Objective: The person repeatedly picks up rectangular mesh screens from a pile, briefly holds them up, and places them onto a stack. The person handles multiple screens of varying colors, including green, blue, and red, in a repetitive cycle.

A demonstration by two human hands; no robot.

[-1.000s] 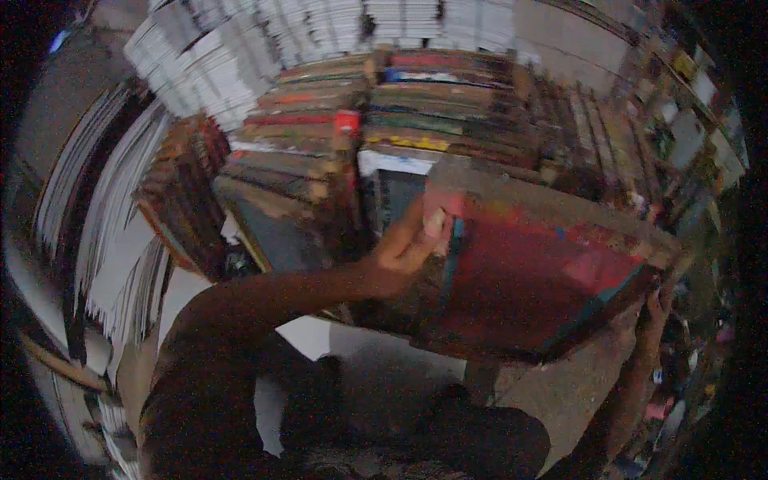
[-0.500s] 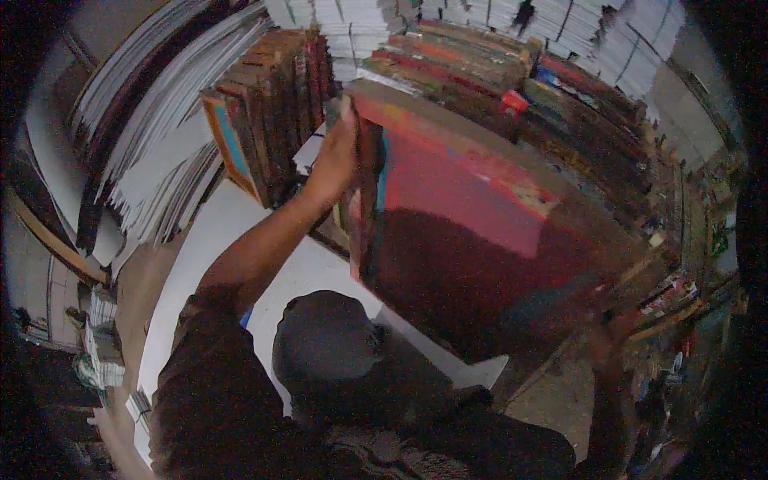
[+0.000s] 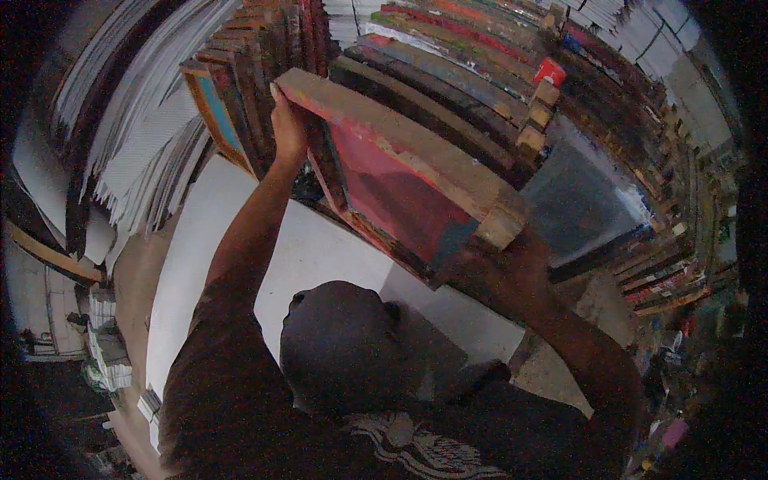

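Note:
A wooden-framed printing screen with pink-red mesh [image 3: 380, 176] is tilted in front of me, its thick bare-wood edge uppermost. My left hand [image 3: 290, 132] grips its left corner, with the thumb on top at the edge. At the opposite, right end, my right hand [image 3: 508, 272] is closed around the lower corner. Shadow partly hides the right fingers. Close behind the held screen stands another screen with grey mesh [image 3: 588, 196] in a dark frame.
Upright wooden frames [image 3: 260, 88] are packed at the back left, one with a blue-green panel. Rows of stained frames [image 3: 464, 48] fill the back and right. Stacks of white sheets [image 3: 152, 136] curve along the left. Below the screen lies a white board [image 3: 312, 248].
The pink-red screen has shifted left and turned, showing its face more edge-on. My left hand moved left with it, and my right hand came inward. The grey-mesh screen behind is now uncovered.

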